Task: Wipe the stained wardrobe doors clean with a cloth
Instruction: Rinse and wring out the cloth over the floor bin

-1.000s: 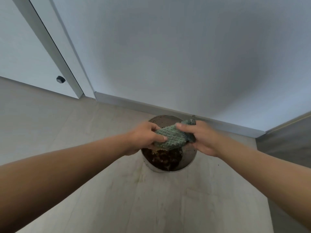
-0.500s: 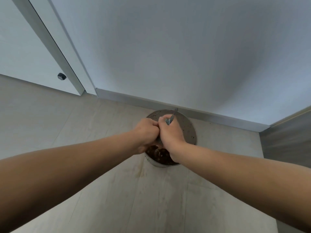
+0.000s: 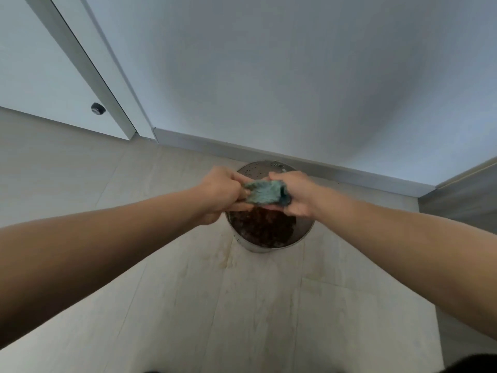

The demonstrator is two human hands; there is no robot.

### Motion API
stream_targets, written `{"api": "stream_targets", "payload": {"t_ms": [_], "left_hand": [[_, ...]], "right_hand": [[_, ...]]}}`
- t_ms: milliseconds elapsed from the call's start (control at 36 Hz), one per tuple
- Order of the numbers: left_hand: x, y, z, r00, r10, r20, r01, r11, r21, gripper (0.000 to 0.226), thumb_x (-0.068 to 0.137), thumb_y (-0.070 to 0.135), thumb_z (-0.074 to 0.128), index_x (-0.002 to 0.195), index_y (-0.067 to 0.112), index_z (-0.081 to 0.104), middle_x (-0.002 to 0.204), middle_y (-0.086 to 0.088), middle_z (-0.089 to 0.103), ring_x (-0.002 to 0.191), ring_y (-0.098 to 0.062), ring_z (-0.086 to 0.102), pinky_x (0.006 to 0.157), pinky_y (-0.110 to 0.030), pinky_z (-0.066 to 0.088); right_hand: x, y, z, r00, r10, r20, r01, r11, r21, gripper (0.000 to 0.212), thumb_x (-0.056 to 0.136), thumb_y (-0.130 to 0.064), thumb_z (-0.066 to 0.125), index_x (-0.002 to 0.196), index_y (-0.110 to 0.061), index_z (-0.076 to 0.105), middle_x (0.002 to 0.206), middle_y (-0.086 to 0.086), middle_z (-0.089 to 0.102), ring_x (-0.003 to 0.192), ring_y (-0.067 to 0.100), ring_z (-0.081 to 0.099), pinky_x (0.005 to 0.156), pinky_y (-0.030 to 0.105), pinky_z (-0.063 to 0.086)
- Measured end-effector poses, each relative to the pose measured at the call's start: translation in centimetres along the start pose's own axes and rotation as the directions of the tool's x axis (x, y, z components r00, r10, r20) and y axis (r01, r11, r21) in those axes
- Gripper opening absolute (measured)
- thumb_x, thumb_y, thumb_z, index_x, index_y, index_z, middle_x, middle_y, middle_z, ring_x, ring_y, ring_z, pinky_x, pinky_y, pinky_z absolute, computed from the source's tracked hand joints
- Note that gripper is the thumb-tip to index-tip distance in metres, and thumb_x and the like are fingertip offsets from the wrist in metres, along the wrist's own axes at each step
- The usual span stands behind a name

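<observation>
- Two hands, both mid-scene: the left hand (image 3: pixel 219 192) and the right hand (image 3: pixel 294 192), each gripping one end of the cloth.
- One cloth (image 3: pixel 265 192), blue-green, held between them.
- One metal bucket (image 3: pixel 255 247) on the floor under the hands, holding something dark brown, possibly dirty water; the view is too blurred to tell.
- Two white door surfaces: the left panel (image 3: pixel 40 76) at far left and the wide panel (image 3: pixel 295 76) across the far side.
- One small dark knob (image 3: pixel 97 108), low on the left panel.
- One skirting strip (image 3: pixel 269 153) along the foot of the wide panel.
</observation>
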State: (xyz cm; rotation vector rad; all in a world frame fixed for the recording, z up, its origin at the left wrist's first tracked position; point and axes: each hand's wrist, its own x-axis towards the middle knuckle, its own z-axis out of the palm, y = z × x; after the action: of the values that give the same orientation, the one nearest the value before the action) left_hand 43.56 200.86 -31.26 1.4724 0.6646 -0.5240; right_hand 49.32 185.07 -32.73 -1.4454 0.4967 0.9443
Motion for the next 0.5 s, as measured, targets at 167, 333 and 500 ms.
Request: {"api": "stream_targets", "payload": {"t_ms": [167,333,500], "left_hand": [[0.5,0.3,-0.4,0.995,0.015,-0.095,-0.016,1.0,-0.016,0.016,0.099,-0.011,0.058,0.099,-0.002,0.071,0.111,-0.021,0.071,0.095,-0.028,0.074,0.054,-0.022,0.061],[-0.3,-1.1,2.4,0.997,0.07,-0.029,-0.07,0.997,0.017,0.023,0.099,-0.012,0.049,0.102,-0.006,0.072,0.101,-0.027,0.074,0.084,-0.033,0.077,0.073,-0.039,0.066],[-1.2,-1.4,3.7,0.997,0.07,0.031,-0.069,0.996,-0.059,0.032,0.1,-0.013,0.04,0.108,-0.011,0.071,0.088,-0.021,0.072,0.064,-0.021,0.072,0.057,-0.033,0.062]], "right_hand": [[-0.9,0.0,-0.8,0.977,-0.098,0.191,0.077,0.991,0.113,0.038,0.105,-0.022,0.04,0.138,-0.019,0.058,0.13,0.017,0.066,0.118,0.038,0.064,0.102,0.06,0.046],[-1.9,2.2,3.8,0.971,-0.229,0.066,0.232,0.971,-0.054,0.039,0.088,-0.07,0.048,0.112,-0.05,0.071,0.133,-0.001,0.061,0.12,0.023,0.061,0.102,0.05,0.046],[-0.4,3.4,5.4,0.842,-0.424,-0.334,0.329,0.894,-0.305,0.052,0.094,-0.061,0.034,0.107,-0.031,0.074,0.125,0.007,0.062,0.114,0.03,0.06,0.104,0.045,0.046]]}}
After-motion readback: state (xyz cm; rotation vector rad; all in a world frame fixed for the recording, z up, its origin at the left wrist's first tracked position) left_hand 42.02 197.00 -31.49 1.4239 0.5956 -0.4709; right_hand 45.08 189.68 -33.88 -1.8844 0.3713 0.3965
